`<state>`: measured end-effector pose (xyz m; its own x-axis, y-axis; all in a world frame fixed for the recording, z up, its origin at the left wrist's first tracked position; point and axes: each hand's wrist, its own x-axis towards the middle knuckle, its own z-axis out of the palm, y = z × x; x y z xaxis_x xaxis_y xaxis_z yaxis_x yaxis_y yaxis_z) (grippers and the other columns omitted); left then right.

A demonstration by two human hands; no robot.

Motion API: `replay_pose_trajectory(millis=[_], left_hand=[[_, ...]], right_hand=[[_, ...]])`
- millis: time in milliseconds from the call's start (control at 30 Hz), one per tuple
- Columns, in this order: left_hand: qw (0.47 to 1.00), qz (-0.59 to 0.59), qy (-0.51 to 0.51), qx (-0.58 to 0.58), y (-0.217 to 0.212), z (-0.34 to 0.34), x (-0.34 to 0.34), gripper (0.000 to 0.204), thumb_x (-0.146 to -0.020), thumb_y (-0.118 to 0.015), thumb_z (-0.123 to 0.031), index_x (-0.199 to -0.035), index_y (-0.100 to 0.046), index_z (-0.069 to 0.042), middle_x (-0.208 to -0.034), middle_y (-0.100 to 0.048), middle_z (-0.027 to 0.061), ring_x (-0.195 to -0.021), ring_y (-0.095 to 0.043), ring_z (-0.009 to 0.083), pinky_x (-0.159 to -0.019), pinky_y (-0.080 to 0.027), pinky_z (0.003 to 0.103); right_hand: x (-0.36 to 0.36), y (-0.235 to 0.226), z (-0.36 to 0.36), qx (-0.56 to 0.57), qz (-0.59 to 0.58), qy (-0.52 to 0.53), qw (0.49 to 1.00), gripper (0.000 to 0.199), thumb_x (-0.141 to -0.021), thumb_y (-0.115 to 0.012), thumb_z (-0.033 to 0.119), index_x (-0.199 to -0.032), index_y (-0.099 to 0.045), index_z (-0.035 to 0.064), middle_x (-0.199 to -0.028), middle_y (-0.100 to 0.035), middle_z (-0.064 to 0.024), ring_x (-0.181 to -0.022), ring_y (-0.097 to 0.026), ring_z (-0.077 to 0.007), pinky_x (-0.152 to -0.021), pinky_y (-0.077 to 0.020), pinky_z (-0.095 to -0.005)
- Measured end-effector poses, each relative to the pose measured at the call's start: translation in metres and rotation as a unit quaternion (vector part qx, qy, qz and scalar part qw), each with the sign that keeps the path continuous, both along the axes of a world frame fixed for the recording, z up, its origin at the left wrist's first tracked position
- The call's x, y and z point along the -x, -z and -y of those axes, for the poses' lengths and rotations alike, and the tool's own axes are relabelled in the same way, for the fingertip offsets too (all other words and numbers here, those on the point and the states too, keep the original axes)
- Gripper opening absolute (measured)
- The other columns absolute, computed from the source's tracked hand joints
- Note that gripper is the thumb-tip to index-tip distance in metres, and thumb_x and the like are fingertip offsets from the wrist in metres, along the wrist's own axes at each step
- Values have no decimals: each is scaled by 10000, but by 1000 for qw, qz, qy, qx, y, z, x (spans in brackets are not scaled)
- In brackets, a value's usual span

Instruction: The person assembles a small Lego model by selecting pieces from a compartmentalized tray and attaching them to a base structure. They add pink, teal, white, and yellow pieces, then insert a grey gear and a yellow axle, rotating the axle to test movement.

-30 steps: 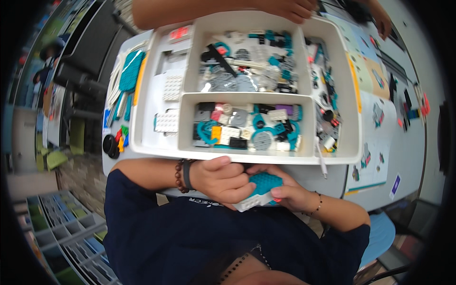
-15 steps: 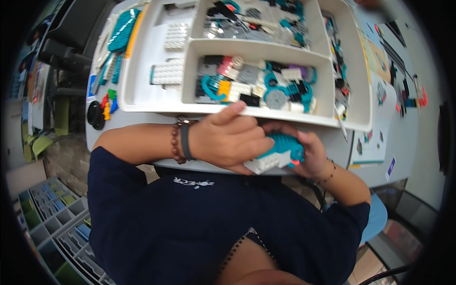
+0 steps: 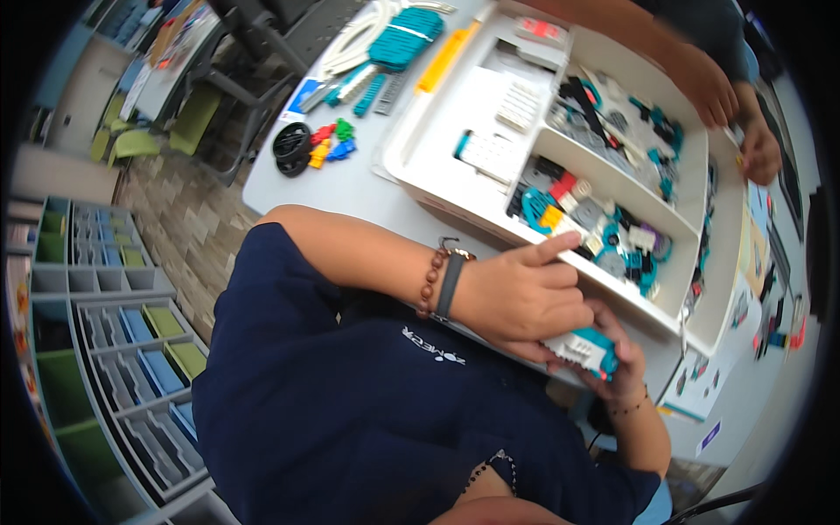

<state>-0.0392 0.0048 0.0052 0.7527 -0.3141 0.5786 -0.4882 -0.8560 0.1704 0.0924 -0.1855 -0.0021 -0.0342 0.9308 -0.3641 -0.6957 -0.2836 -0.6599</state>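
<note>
A block of joined white and teal toy bricks (image 3: pixel 581 348) is held low, close to my body and just off the near side of the storage tray. My left hand (image 3: pixel 525 293) closes on its white end, thumb beneath and index finger stretched out toward the tray's near wall. Around the teal end curl the fingers of my right hand (image 3: pixel 626 354). My left fingers partly cover the block's far side. The white divided tray (image 3: pixel 420 188) contains loose teal, white, black, grey and yellow bricks.
Another person's hands (image 3: pixel 757 153) are at the tray's far right corner. Black wheels (image 3: pixel 291 149), small coloured pieces (image 3: pixel 332 144) and teal parts (image 3: pixel 407 39) lie left of the tray. An open instruction booklet (image 3: pixel 709 376) lies to the right.
My view has turned, so the tray and table appear tilted and shifted right. The other person's arms now show at the far right. Both my hands still hold the brick block.
</note>
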Motion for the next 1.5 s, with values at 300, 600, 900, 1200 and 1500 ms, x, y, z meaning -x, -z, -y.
replay_pose_trajectory(millis=[300, 600, 900, 1200, 1500], left_hand=[[997, 4, 8, 76, 7, -4, 11, 502, -742, -585, -408, -1087, -548, -46, -707, -425, 1, -713, -479, 172, -1082, -91, 491], [980, 41, 102, 167, 19, -7, 20, 387, -731, -607, -339, -917, -529, -9, -796, -518, 59, -779, -523, 228, -1059, -220, 432], [969, 10, 120, 214, 18, -25, 37, 386, -767, -602, -349, -923, -533, -2, -776, -493, 83, -786, -532, 241, -1056, -230, 406], [971, 1, 110, 211, 21, -41, 44, 360, -766, -611, -338, -924, -523, -28, -764, -492, 56, -777, -537, 196, -1076, -188, 375], [991, -32, 63, 111, 6, -51, 49, 390, -727, -593, -405, -916, -528, -69, -742, -466, 6, -710, -497, 152, -1056, -204, 382]], right_hand=[[3, -10, -5, 27, 32, -79, 996, 879, -600, -748, 436, -1214, -327, -31, -1167, -472, -270, -1023, -552, -417, -843, -478, -532], [-5, -2, -13, 70, -99, -159, 980, 920, -585, -765, 153, -1307, -248, -87, -1208, -445, -302, -1087, -503, -456, -913, -391, -597], [0, -1, -50, 82, -148, -299, 939, 951, -615, -778, 186, -1327, -219, -105, -1144, -497, -307, -1072, -525, -425, -928, -419, -495], [12, -2, -72, 96, -157, -296, 937, 1004, -597, -794, 212, -1341, -197, -99, -1184, -471, -283, -1100, -509, -390, -952, -395, -498], [16, -6, -90, 58, -147, -292, 943, 1027, -601, -808, 200, -1369, -172, -49, -1208, -476, -222, -1092, -527, -323, -964, -406, -441]])
